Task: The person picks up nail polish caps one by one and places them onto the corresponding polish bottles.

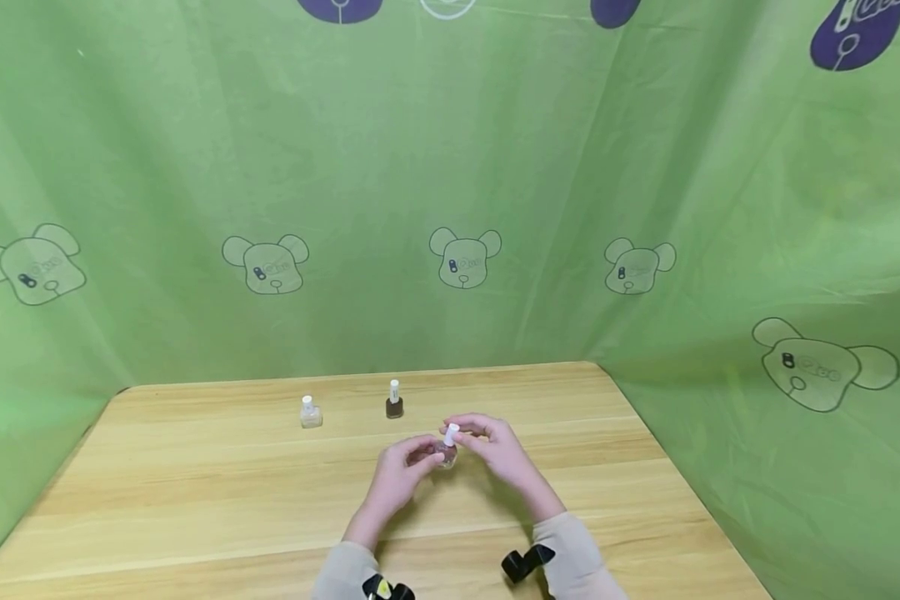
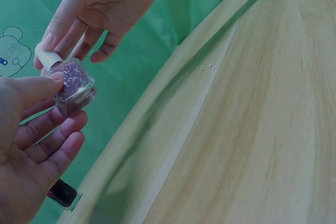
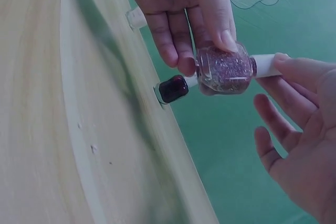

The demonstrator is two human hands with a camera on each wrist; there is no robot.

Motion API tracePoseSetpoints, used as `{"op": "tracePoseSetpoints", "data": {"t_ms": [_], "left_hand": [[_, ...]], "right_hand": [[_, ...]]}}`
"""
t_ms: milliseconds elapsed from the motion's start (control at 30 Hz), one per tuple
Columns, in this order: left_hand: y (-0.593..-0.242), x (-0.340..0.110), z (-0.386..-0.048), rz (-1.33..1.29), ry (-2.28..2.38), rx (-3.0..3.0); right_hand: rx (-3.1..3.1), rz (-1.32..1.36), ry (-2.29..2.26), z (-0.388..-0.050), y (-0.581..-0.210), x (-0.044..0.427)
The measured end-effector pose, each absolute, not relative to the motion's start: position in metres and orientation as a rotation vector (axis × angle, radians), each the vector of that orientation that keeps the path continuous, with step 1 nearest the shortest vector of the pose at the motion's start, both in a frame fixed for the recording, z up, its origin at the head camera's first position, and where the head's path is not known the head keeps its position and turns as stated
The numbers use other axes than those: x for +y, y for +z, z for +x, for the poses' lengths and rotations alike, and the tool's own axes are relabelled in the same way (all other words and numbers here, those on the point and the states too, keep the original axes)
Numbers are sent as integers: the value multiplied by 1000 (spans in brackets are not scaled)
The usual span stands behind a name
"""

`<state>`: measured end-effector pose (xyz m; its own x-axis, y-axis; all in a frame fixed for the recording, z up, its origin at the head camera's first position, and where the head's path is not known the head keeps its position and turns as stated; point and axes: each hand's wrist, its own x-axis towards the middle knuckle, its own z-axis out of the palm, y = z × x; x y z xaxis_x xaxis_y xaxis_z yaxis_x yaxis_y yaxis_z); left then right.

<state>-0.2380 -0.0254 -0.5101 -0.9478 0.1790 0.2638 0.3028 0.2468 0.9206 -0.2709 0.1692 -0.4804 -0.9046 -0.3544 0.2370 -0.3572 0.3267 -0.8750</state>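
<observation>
Between both hands is a nail polish bottle (image 3: 224, 71) of clear glass with pinkish-purple glitter inside and a white cap (image 3: 266, 65). My left hand (image 1: 399, 477) pinches the glass body between thumb and fingers. The white cap is pinched by the thumb and forefinger of my right hand (image 1: 498, 452), whose other fingers stay loosely bent beside it. In the wrist views the cap sits against the bottle's neck; whether it is loosened cannot be told. Both hands hold the bottle above the wooden table (image 1: 270, 508).
A dark red nail polish bottle (image 1: 394, 407) with a white cap stands upright beyond the hands. Left of it stands a clear, pale nail polish bottle (image 1: 311, 416). Green curtains (image 1: 450, 167) with bear-head drawings hang behind and beside the table.
</observation>
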Motion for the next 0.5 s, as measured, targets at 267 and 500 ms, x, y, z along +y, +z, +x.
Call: {"op": "tracePoseSetpoints", "data": {"t_ms": [267,500], "left_hand": [[-509,-23,-237,-463,-1781,-2390],[-510,-20,-238,-451,-1690,-2370]], "right_hand": [[-2470,358,1723,-269,-482,159],[-2366,220,1770,-264,-483,150]]}}
